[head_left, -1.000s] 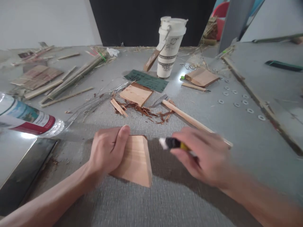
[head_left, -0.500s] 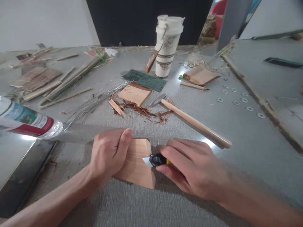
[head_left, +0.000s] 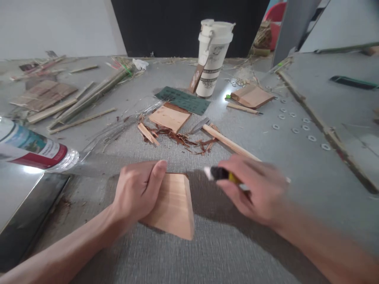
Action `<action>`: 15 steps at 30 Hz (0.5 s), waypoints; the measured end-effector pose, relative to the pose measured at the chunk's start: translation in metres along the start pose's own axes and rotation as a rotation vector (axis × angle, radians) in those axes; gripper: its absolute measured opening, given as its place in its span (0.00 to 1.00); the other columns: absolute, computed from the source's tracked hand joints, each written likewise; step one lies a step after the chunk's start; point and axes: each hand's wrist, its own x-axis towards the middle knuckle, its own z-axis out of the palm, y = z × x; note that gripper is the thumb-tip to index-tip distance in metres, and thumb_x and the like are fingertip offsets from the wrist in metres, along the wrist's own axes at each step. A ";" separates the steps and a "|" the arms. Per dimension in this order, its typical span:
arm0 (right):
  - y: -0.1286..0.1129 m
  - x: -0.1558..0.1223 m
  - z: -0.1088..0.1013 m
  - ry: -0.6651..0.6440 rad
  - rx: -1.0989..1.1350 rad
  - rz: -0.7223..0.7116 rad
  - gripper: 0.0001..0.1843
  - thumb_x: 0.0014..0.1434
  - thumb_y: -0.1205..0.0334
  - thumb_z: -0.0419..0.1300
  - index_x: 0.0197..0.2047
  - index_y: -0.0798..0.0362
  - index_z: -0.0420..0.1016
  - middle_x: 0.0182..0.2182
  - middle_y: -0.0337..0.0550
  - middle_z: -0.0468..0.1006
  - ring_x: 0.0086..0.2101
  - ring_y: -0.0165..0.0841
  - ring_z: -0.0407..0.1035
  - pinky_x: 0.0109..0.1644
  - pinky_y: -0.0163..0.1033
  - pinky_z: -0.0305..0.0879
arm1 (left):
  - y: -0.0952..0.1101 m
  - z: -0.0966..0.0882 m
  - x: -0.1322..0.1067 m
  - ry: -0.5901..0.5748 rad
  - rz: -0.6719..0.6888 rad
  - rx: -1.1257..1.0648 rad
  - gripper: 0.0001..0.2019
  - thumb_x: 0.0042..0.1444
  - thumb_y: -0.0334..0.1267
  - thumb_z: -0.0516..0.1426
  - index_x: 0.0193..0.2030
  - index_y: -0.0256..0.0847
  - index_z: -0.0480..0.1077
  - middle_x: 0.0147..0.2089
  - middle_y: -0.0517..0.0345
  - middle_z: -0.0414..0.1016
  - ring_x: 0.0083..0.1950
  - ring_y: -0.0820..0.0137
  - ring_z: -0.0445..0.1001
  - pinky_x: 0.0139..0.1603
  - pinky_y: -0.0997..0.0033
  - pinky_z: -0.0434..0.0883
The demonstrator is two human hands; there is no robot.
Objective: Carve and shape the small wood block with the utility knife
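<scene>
Wood block [head_left: 174, 205] pinned flat by left hand [head_left: 137, 191]; right hand [head_left: 254, 189] hovers gripping knife [head_left: 220, 174].

far centre: cup [head_left: 213, 59] | beside it: green sheet [head_left: 182, 100] | centre: wood shavings [head_left: 180, 138], small board [head_left: 169, 117] | left: bottle [head_left: 32, 148], sticks [head_left: 89, 98] | right: washers [head_left: 299, 126]
</scene>
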 end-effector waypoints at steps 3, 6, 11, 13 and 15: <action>-0.019 0.001 0.004 -0.135 0.128 -0.109 0.15 0.73 0.54 0.52 0.38 0.56 0.71 0.29 0.41 0.71 0.29 0.30 0.62 0.31 0.38 0.57 | -0.002 0.002 0.002 -0.019 0.000 0.033 0.27 0.73 0.42 0.45 0.23 0.39 0.71 0.18 0.63 0.65 0.20 0.75 0.63 0.24 0.70 0.58; -0.027 0.002 0.007 -0.199 0.185 -0.119 0.18 0.74 0.53 0.50 0.37 0.55 0.70 0.28 0.39 0.69 0.27 0.30 0.60 0.30 0.39 0.54 | -0.003 0.004 0.002 -0.012 0.015 0.048 0.27 0.73 0.42 0.45 0.23 0.39 0.70 0.17 0.64 0.64 0.19 0.76 0.62 0.24 0.70 0.57; -0.027 0.002 0.007 -0.221 0.188 -0.113 0.19 0.73 0.52 0.50 0.36 0.55 0.70 0.28 0.38 0.69 0.28 0.31 0.60 0.30 0.41 0.54 | -0.003 0.005 0.001 -0.013 0.053 0.071 0.26 0.73 0.41 0.45 0.23 0.39 0.69 0.18 0.65 0.61 0.19 0.77 0.60 0.24 0.69 0.56; -0.029 0.001 0.007 -0.223 0.179 -0.115 0.18 0.73 0.52 0.51 0.36 0.54 0.69 0.29 0.38 0.69 0.28 0.31 0.60 0.30 0.41 0.54 | -0.002 0.005 0.001 -0.010 0.055 0.078 0.26 0.73 0.41 0.45 0.23 0.39 0.70 0.18 0.65 0.62 0.19 0.77 0.60 0.24 0.69 0.56; -0.031 0.001 0.007 -0.221 0.173 -0.116 0.18 0.73 0.52 0.51 0.35 0.54 0.69 0.29 0.38 0.69 0.28 0.31 0.60 0.30 0.41 0.54 | -0.001 0.005 0.002 -0.010 0.049 0.084 0.26 0.73 0.41 0.45 0.24 0.39 0.70 0.18 0.65 0.63 0.19 0.76 0.61 0.24 0.70 0.56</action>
